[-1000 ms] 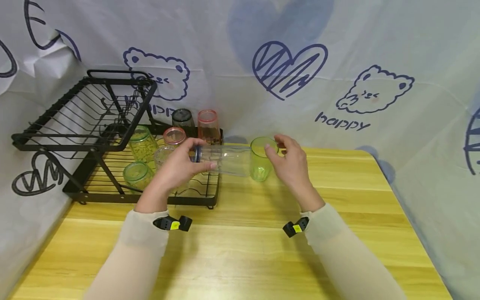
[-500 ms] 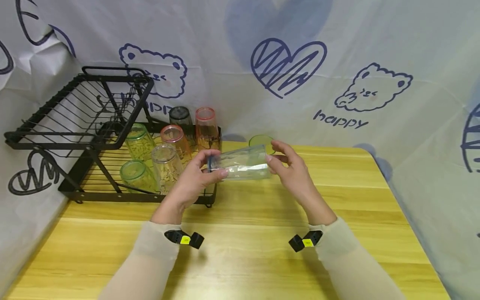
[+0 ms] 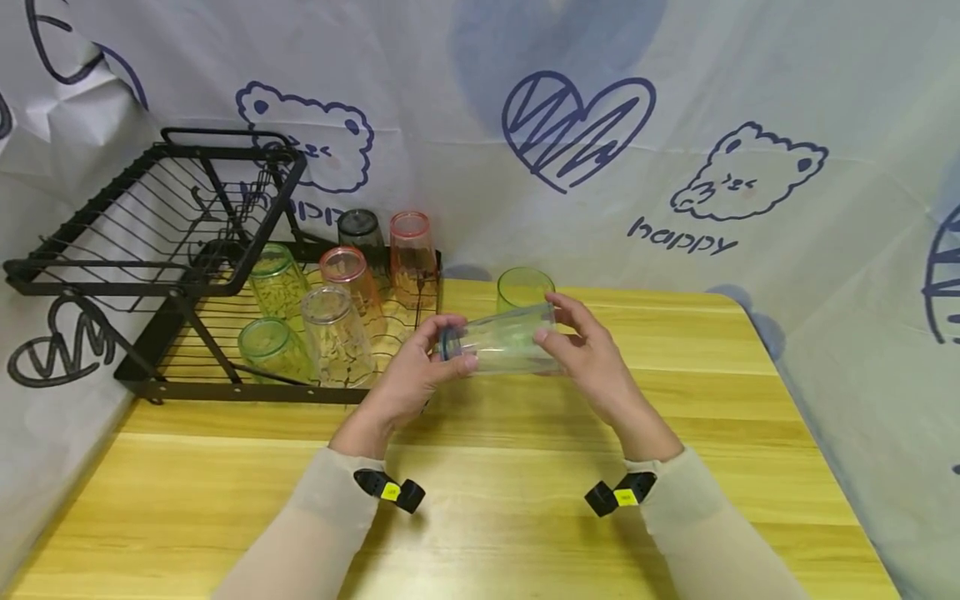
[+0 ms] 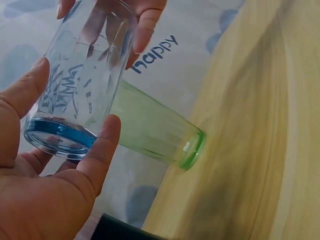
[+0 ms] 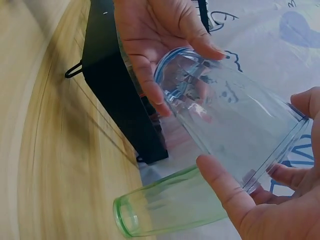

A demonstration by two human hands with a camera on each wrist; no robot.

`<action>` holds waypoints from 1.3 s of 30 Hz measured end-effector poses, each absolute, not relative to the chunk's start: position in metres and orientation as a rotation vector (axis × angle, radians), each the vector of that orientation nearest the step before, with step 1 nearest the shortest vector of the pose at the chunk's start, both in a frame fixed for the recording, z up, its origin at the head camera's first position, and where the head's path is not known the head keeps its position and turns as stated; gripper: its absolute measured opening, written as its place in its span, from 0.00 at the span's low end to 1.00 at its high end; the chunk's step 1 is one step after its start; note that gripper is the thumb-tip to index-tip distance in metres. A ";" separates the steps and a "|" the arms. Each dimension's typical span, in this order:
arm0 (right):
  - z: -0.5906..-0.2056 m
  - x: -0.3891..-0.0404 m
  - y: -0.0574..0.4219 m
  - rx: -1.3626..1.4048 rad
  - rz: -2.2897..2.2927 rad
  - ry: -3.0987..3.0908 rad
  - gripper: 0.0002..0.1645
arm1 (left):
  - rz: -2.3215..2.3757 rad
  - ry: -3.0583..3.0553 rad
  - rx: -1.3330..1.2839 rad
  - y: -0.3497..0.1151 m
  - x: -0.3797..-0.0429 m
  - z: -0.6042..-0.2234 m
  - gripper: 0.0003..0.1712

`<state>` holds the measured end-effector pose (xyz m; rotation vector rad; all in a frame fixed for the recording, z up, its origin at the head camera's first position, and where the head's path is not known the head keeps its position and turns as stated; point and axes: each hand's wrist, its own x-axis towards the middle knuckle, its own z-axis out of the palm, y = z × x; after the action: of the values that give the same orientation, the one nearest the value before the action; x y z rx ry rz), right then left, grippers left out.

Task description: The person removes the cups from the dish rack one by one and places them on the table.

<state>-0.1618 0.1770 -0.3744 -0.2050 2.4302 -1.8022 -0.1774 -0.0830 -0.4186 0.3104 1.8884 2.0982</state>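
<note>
A clear glass tumbler (image 3: pixel 504 342) with a blue-tinted base lies nearly sideways in the air between the two hands. My left hand (image 3: pixel 411 371) grips it round the blue base (image 4: pixel 60 132), thumb on one side and fingers on the other. At the wider rim end, my right hand (image 3: pixel 600 371) holds it with the thumb in front and fingers behind. Just behind it, a green glass (image 3: pixel 525 283) stands upright on the table, partly hidden by the clear tumbler in the head view. The right wrist view shows that green glass (image 5: pixel 170 207) below the tumbler.
To the left stands a black two-tier dish rack (image 3: pixel 247 392). Several upside-down glasses sit on its lower tier, among them a clear glass (image 3: pixel 336 337), a green glass (image 3: pixel 273 350) and a pink glass (image 3: pixel 411 258). A patterned white sheet (image 3: pixel 450 108) hangs behind the wooden table (image 3: pixel 720 400).
The clear tumbler has come right and toward the person in the left hand. My right hand has left the green glass and taken hold of the tumbler's rim end.
</note>
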 end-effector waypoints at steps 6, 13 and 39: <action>-0.376 -0.160 0.183 -0.191 -1.761 2.488 0.39 | 1.992 1.986 0.330 -0.078 -0.178 -0.421 0.35; -0.376 -0.160 0.186 -0.226 -1.738 2.554 0.38 | 1.742 2.218 0.418 -0.074 -0.177 -0.421 0.40; -0.356 -0.166 0.217 -0.153 -1.186 2.913 0.48 | 0.904 3.010 0.676 -0.091 -0.167 -0.424 0.23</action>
<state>-0.1664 0.2174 -0.3561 -0.1525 2.9128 -1.1861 -0.1669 -0.0907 -0.4244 0.6761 3.0104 0.9038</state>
